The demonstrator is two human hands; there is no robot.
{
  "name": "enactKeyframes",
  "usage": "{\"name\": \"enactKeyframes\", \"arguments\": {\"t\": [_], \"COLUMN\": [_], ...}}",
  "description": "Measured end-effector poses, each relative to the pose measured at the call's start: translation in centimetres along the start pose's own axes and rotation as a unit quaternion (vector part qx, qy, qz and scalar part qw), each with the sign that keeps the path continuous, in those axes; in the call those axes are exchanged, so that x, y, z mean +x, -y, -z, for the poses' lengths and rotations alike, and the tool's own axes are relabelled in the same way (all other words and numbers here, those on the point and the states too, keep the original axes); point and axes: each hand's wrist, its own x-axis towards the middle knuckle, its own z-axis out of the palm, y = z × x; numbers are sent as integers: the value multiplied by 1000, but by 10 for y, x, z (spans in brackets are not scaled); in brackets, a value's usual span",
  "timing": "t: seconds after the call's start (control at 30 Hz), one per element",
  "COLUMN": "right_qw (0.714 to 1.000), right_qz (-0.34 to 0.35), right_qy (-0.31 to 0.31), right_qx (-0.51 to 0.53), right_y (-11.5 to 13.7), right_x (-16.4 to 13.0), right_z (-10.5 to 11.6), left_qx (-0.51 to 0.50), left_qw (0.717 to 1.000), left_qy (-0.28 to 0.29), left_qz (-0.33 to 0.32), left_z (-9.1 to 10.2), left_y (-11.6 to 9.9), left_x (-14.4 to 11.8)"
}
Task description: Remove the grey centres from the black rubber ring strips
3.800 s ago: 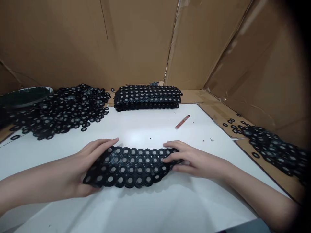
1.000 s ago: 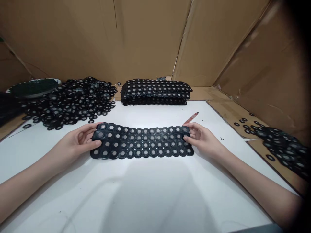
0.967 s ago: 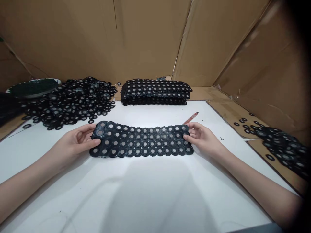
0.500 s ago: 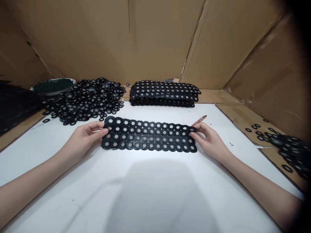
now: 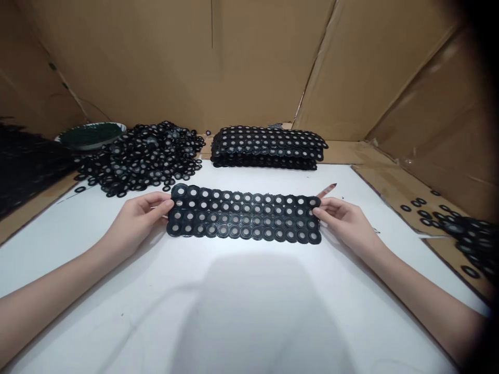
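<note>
A long black sheet of joined rubber rings [image 5: 245, 214], several rows deep, spans the space between my hands above the white table [image 5: 249, 301]. My left hand [image 5: 142, 215] pinches its left end between thumb and fingers. At the opposite end, my right hand [image 5: 343, 221] grips the sheet's edge, thumb in front and fingers behind. Just behind the right fingers a reddish pencil-like stick with a dark tip [image 5: 328, 190] pokes out; whether that hand touches it I cannot tell.
A stack of similar ring sheets [image 5: 268, 148] lies at the back. Loose black rings [image 5: 144, 156] are heaped at the back left by a dish with dark green contents [image 5: 91, 135]. More rings [image 5: 463, 234] lie at the right. A cardboard wall [image 5: 249, 62] encloses the back.
The sheet lies flatter, its upper right edge less folded. The whole scene has shifted slightly to the right in view. Both hands keep their hold.
</note>
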Motion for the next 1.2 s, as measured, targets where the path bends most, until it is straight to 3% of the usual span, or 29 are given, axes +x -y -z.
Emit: {"name": "enactKeyframes", "arguments": {"t": [0.17, 0.33, 0.53, 0.87, 1.2], "right_qw": [999, 999, 999, 993, 988], "right_qz": [-42, -13, 36, 79, 107], "right_qy": [-2, 8, 1, -22, -13], "right_qx": [24, 31, -5, -80, -112], "right_y": [7, 2, 1, 7, 2], "right_x": [-3, -2, -2, -7, -4], "right_z": [2, 3, 2, 2, 2], "left_qx": [57, 119, 310, 410, 402], "left_qw": [998, 991, 944, 897, 899], "left_qy": [-16, -27, -66, -113, -101], "left_qz": [-21, -50, -92, -125, -139], "left_z": [3, 6, 5, 10, 7], "left_y": [3, 6, -4, 4, 1], "left_x": [1, 2, -1, 3, 0]}}
